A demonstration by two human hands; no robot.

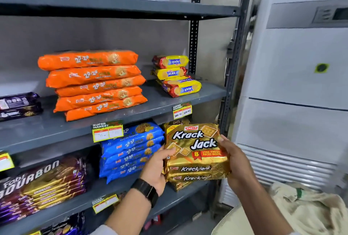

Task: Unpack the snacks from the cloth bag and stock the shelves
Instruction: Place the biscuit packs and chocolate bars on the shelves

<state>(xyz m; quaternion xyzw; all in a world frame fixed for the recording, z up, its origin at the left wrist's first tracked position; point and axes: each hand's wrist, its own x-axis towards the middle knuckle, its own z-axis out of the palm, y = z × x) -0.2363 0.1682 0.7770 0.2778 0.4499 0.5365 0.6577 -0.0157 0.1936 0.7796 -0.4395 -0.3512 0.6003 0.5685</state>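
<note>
A stack of gold Krack Jack packs (196,152) is held between both my hands in front of the right end of the lower shelf (180,195). My left hand (157,169), with a black watch on its wrist, grips the stack's left side, thumb on the front. My right hand (235,161) grips its right side. More gold packs (180,185) lie on the shelf under the stack. The cream cloth bag (308,208) slumps at the bottom right, below my right forearm.
Blue 20-20 packs (130,152) sit just left of the stack, Bourbon packs (43,184) further left. The shelf above holds orange 20-20 packs (96,84), yellow Marie packs (177,74) and dark packs (18,105). A white floor-standing unit (293,88) stands right of the rack.
</note>
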